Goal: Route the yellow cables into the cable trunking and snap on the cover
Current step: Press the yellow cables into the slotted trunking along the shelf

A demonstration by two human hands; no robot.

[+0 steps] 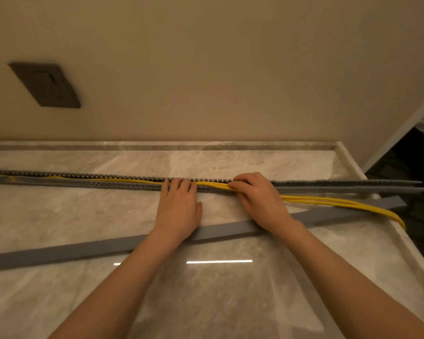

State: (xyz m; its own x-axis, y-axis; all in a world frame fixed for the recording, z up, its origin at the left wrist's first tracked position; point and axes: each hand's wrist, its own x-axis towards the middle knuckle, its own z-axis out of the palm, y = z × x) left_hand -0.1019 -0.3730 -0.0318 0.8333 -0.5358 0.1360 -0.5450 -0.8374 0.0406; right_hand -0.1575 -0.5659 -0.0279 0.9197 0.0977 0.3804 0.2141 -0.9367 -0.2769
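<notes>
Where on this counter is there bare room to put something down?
Bare marble lies between the trunking and the wall, in the left wedge between trunking and cover, and nearer than the cover. Crowded: around the left hand and right hand, and where the yellow cables trail right.

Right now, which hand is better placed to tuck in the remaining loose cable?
Right: the right hand grips the yellow cables where they leave the trunking, with the loose stretch on its side. The left hand rests flat on the filled section.
</notes>
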